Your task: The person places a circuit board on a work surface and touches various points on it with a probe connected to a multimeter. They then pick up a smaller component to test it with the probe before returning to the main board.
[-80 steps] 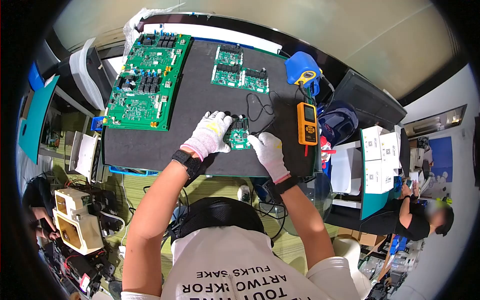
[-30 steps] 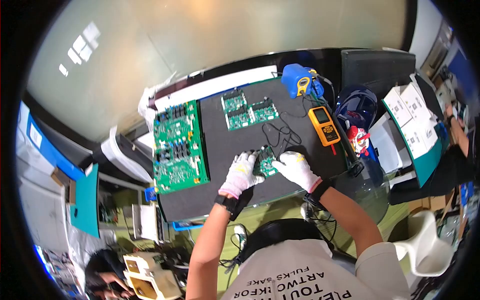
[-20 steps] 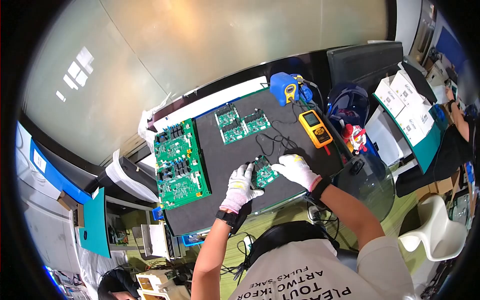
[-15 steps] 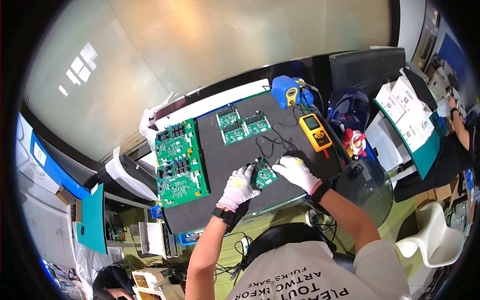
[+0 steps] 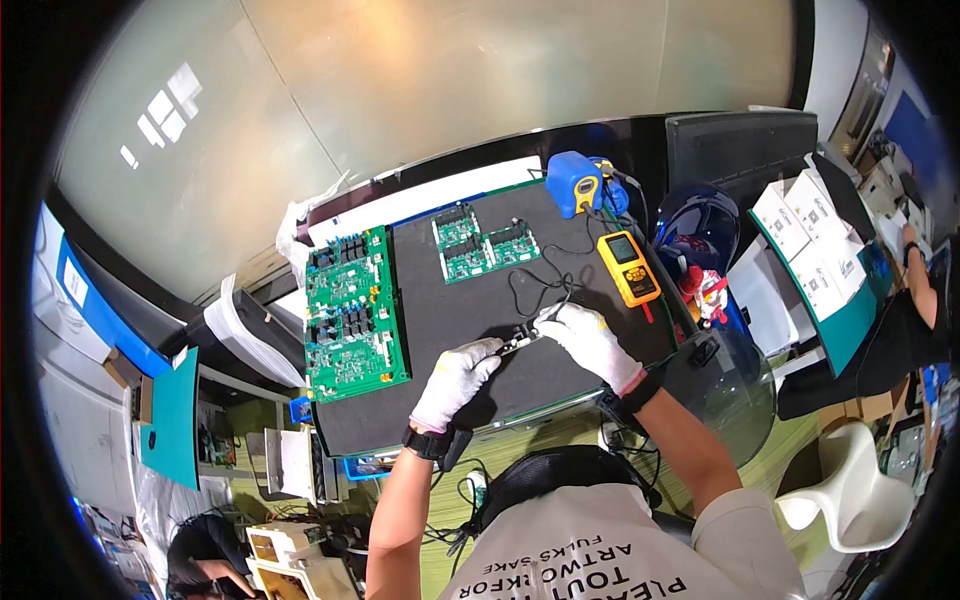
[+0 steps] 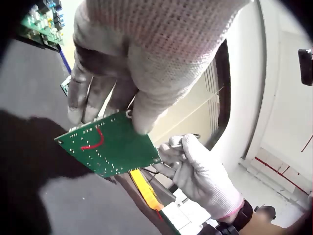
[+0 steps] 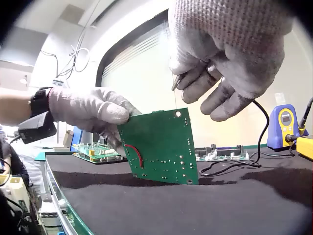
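In the head view the gloved left hand (image 5: pixel 455 382) holds a small green circuit board (image 5: pixel 517 343) by one edge, tilted up over the dark mat. The left wrist view shows the thumb against the board's underside (image 6: pixel 117 147), which carries a short red wire (image 6: pixel 101 139), with the fingers behind it. Beside the board, the gloved right hand (image 5: pixel 585 340) pinches a thin metal-tipped tool (image 7: pixel 176 82). In the right wrist view its tip is apart from the board (image 7: pixel 159 147), and a black cable (image 7: pixel 261 132) trails behind that hand.
Large green boards (image 5: pixel 352 350) lie at the mat's left, and several small boards (image 5: pixel 465 260) at the back. An orange meter (image 5: pixel 628 268) and a blue-yellow station (image 5: pixel 573 184) are at the right. Cable loops (image 5: pixel 540 290) lie behind the hands. Another person's arm (image 5: pixel 920 285) shows far right.
The small board lay nearly flat between the hands; it is now raised on edge in the left hand, which has moved slightly left. The head view has also shifted.
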Demonstrator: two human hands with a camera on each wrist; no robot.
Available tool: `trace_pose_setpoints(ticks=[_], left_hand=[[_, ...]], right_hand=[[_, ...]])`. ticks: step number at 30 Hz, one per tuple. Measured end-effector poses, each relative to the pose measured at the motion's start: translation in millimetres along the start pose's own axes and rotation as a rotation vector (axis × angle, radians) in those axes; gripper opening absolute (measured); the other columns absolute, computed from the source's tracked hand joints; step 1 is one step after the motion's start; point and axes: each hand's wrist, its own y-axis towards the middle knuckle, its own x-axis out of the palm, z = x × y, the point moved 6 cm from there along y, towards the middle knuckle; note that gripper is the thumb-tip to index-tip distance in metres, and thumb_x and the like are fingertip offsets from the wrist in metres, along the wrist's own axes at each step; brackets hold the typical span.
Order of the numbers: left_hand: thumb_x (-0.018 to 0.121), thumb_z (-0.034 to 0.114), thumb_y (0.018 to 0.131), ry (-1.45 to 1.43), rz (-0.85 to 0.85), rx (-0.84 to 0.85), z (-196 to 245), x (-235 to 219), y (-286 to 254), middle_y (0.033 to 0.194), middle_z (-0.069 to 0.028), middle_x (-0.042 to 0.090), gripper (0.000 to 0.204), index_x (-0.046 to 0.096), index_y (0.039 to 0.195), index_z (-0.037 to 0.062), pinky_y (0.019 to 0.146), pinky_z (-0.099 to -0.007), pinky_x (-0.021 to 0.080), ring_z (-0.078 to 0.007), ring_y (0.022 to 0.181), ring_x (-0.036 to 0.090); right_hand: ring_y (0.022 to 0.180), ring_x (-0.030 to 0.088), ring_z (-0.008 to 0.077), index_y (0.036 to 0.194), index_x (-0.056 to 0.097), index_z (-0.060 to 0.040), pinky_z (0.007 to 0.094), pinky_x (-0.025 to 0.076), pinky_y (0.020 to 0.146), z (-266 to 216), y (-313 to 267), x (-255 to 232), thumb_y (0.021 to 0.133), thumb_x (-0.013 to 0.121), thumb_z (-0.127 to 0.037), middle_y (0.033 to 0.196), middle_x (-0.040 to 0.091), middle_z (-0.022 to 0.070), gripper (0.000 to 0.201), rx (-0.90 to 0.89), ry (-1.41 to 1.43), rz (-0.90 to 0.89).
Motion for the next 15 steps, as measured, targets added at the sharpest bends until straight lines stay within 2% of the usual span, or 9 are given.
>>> trace_pose_setpoints(ticks=[2,3,5,9,15], left_hand=[[0.062,0.012,0.083,0.04,0.052,0.014,2.1,3.0,-1.5,0.101,-0.0166,0.066,0.026,0.064,0.106,0.0009,0.082,-0.0321,0.05,-0.0279,0.096,0.063],[0.063,0.01,0.082,0.084,0.099,0.036,3.2,1.6,-2.3,0.099,-0.0161,0.066,0.024,0.064,0.104,0.0014,0.081,-0.0328,0.05,-0.0295,0.094,0.064],[0.061,0.011,0.084,0.069,0.12,0.03,-1.4,2.5,-3.6,0.1,-0.0158,0.066,0.024,0.064,0.105,0.0012,0.081,-0.032,0.05,-0.0279,0.093,0.064],[0.059,0.011,0.086,-0.011,0.162,-0.01,-7.7,1.7,-4.8,0.1,-0.0154,0.066,0.023,0.064,0.105,0.001,0.081,-0.0312,0.05,-0.0265,0.092,0.065],[0.06,0.01,0.084,-0.033,0.187,-0.005,-11.1,3.5,-3.4,0.097,-0.0159,0.066,0.021,0.065,0.103,0.0016,0.079,-0.0319,0.051,-0.0288,0.091,0.064]], right_hand=[[0.078,0.062,0.0198,0.095,0.064,-0.0043,0.0275,0.05,0.069,0.6,5.3,1.2,0.08,0.059,-0.002,0.086,0.064,0.0079,0.016,0.154,0.084,-0.012],[0.078,0.062,0.0198,0.095,0.064,-0.0043,0.0275,0.05,0.069,5.3,6.9,3.3,0.08,0.059,-0.002,0.086,0.064,0.0079,0.016,0.155,0.083,-0.019],[0.079,0.063,0.0206,0.095,0.064,-0.0043,0.0282,0.05,0.07,-7.1,9.8,9.6,0.079,0.058,0.001,0.088,0.064,0.0087,0.018,-0.248,-0.199,-0.047],[0.079,0.063,0.0214,0.094,0.064,-0.0038,0.0284,0.05,0.07,-6.8,10.8,17.0,0.079,0.059,0.001,0.087,0.064,0.0093,0.017,-0.305,-0.252,-0.054],[0.08,0.063,0.0226,0.092,0.065,-0.0033,0.0294,0.051,0.072,2.5,9.9,18.2,0.077,0.06,0.002,0.088,0.064,0.0098,0.016,-0.213,-0.169,-0.037]])
